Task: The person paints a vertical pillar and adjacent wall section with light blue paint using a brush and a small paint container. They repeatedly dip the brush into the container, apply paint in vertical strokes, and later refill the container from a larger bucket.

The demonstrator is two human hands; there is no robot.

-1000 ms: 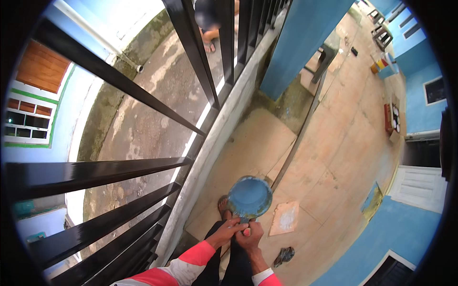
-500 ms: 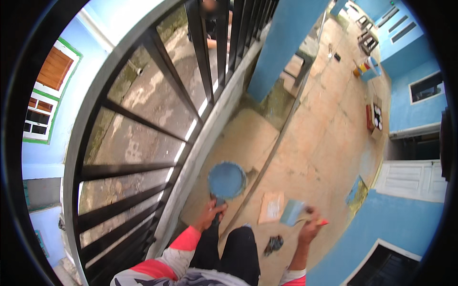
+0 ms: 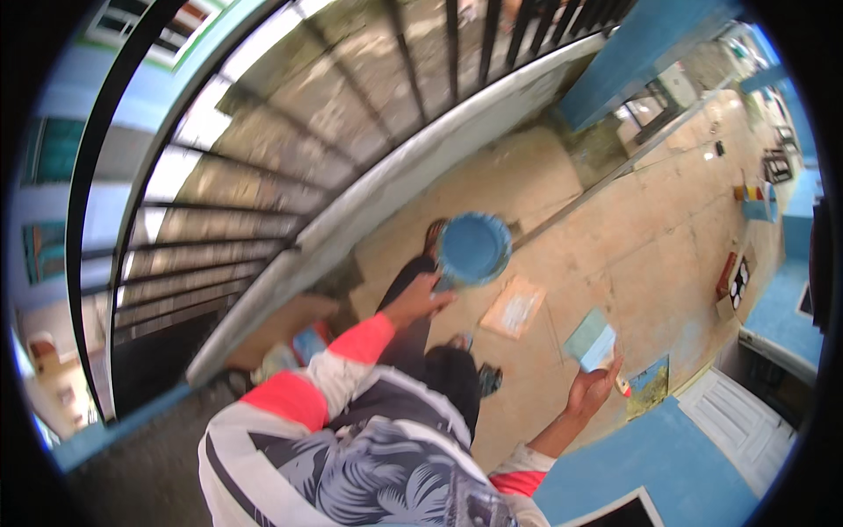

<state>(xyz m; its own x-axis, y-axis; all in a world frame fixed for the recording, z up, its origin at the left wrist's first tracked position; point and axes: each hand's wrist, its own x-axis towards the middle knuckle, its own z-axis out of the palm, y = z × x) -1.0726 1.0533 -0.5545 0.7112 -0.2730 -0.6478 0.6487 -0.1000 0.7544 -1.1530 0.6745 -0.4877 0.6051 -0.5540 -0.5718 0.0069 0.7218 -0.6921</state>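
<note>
My left hand (image 3: 418, 304) is closed at the near edge of a round blue paint bucket (image 3: 474, 249), its fingers curled around what looks like the handle. Blue paint coats the bucket's rim and inside. At the right, my right hand (image 3: 592, 389) grips what looks like a paint roller (image 3: 586, 336). Its head is pale blue and greenish, and a red and yellow handle end sticks out beyond the fingers. Motion blurs both hands a little. Between them, a flat orange and white packet (image 3: 513, 307) lies on the floor.
A curved dark railing (image 3: 386, 132) on a low wall runs along the left. Beside my foot sits a dark crumpled object (image 3: 490, 379). Farther right are an open cardboard box (image 3: 736, 285) and a light-blue bucket (image 3: 760, 204). A blue pillar (image 3: 641, 61) stands at the back.
The view has swung round, shifting the scene. My right hand has turned the roller so its head points up and left. My left hand remains at the paint bucket.
</note>
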